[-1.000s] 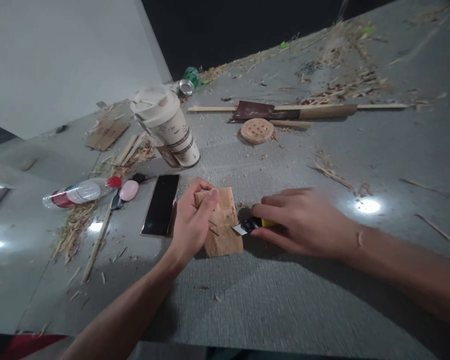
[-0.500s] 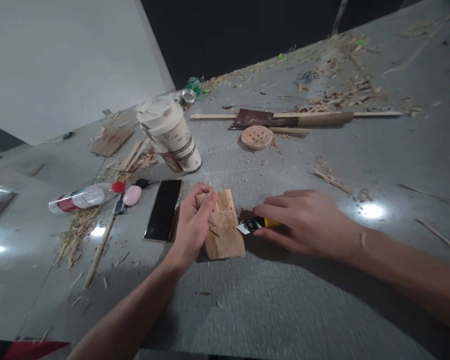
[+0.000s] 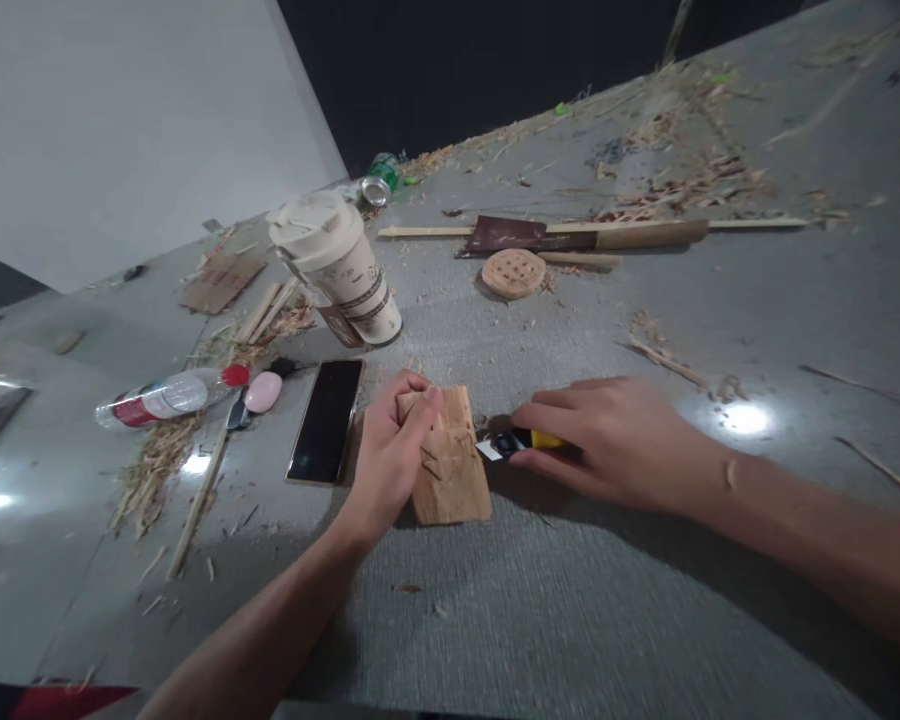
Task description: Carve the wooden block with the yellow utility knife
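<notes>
Head view of a grey table (image 3: 645, 620). The left hand (image 3: 390, 455) grips a wood block (image 3: 450, 470) that lies flat near the table's middle; its fingers (image 3: 420, 415) curl together over the block's upper left corner, the thumb hidden beneath. The right hand (image 3: 615, 435) closes around a yellow-handled knife (image 3: 514, 442), fingers pressed together along the handle, the blade tip just beside the block's right edge; whether it touches cannot be told. Left of the block, just beside the left hand, lies a phone (image 3: 326, 420), screen dark. Farther left are a pink oval object (image 3: 262, 392) and a bottle (image 3: 169, 395) on its side with a red cap. Behind the phone a lidded paper cup (image 3: 337, 265) stands tilted. Beyond the block lie a round perforated wooden disc (image 3: 513, 273), a cleaver (image 3: 570, 235) with a wooden handle, and a green can (image 3: 379, 180) on its side. Shavings (image 3: 150, 465) litter the surface.
</notes>
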The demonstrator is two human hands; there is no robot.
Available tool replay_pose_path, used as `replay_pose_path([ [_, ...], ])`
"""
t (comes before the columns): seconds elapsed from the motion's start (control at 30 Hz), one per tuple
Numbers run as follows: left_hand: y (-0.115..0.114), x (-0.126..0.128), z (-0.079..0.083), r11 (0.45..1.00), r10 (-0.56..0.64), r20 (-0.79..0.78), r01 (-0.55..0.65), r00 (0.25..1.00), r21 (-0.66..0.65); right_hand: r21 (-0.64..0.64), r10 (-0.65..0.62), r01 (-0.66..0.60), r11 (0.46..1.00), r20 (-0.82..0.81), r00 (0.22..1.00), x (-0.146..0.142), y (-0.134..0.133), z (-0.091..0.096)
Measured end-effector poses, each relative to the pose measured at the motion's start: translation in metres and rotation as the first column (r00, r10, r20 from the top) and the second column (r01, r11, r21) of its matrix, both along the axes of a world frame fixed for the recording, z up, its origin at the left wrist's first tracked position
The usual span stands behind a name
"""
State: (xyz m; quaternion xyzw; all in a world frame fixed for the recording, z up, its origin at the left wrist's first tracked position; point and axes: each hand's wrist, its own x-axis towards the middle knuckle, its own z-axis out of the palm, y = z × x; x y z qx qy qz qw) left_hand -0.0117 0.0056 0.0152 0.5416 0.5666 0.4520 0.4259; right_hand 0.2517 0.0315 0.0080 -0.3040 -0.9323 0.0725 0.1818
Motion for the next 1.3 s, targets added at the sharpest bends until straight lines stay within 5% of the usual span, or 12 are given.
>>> replay_pose_path([
  [0.97, -0.0017, 0.0008, -0.0015, 0.990, -0.135, 0.031, 0.136, 0.990, -0.046, -0.004, 0.001, -0.001, 1.000, -0.016, 1.000, 0.0046, 0.0043, 0.0035],
  [1.3, -0.0019, 0.0005, -0.0046, 0.990, -0.114, -0.022, 0.112, 0.993, -0.082, -0.135, 0.025, -0.021, 0.991, 0.027, 0.999, 0.0063, 0.0064, 0.0004],
])
